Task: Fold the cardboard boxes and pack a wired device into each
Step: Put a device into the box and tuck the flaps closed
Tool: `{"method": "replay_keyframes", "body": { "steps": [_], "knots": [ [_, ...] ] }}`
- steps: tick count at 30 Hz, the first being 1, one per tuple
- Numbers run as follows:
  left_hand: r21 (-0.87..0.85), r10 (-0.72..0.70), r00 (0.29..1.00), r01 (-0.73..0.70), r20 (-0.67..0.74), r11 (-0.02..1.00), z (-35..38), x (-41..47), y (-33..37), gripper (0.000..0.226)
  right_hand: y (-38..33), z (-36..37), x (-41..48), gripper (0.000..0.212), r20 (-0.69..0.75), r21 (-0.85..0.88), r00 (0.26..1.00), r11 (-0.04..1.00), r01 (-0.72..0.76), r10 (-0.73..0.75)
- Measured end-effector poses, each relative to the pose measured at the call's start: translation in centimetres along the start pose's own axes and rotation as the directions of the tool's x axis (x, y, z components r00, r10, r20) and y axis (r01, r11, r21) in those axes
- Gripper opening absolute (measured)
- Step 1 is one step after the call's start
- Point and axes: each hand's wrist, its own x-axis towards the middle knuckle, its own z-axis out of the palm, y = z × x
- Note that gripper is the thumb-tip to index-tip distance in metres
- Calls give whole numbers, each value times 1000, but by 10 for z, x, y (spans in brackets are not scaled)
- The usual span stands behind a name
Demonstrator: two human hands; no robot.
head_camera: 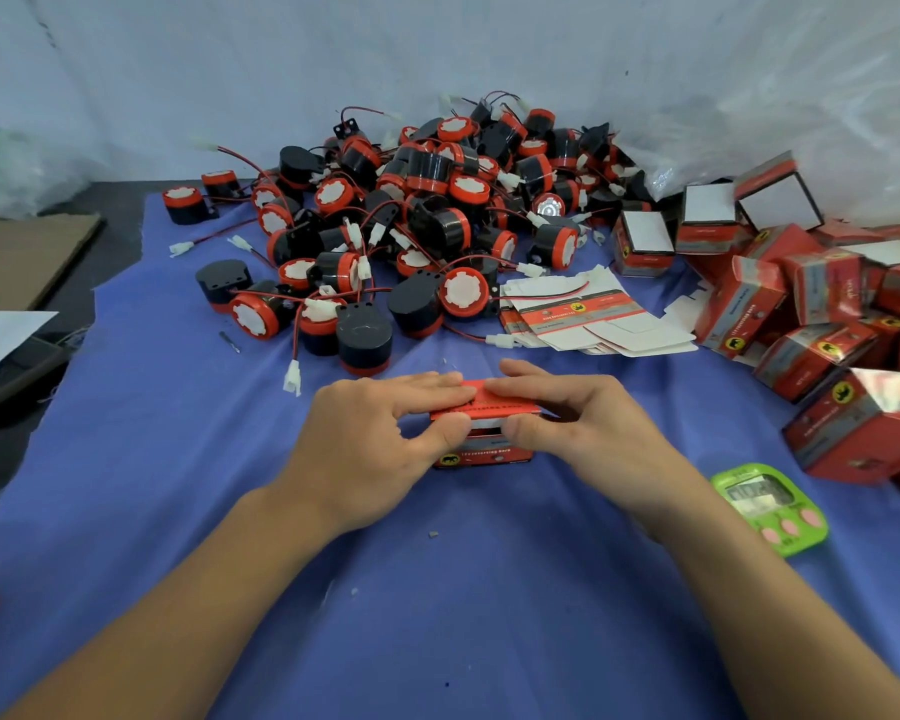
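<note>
We are gripping a small red cardboard box (494, 452) at the middle of the blue cloth-covered tabletop (437, 641), and the box is resting on the cloth. Our left hand (375, 439) and right hand (588, 423) are both clamping it, with fingers lying together on the top flap and thumbs pressing its near face.

A pile of round black-and-red wired devices (427, 215) is filling the far edge, its nearest pieces lying just beyond our fingertips. A stack of flat white-and-red box blanks (593, 314) is lying to the far right, apart from the box. A heap of folded red boxes (801, 324) is crowding the right edge. A green plastic timer (770, 506) is lying near the right wrist, not touching it. Bare cloth is running along the near edge and out to the left.
</note>
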Motion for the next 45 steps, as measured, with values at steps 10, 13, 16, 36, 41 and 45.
{"method": "replay_keyframes", "body": {
  "steps": [10,13,16,36,41,45],
  "knots": [
    [-30,-52,999,52,18,998,2,3,2,25,1,-4,0,42,85,45,996,999,-13,9],
    [-93,-82,996,85,40,992,2,4,0,24,2,-2,0,30,72,87,997,996,-7,1],
    [-293,-156,980,188,126,937,2,6,-3,27,3,0,3,30,27,79,999,997,-21,19],
    [-373,-271,944,325,189,869,17,6,1,58,-3,3,0,29,19,-106,999,994,-37,40],
    [-432,-212,957,280,200,857,14,6,4,47,-3,-5,-3,40,3,-13,997,997,72,-72],
    [-471,-152,975,213,165,856,10,5,3,56,-2,2,-7,57,50,-207,998,978,33,-24]
  ]
}}
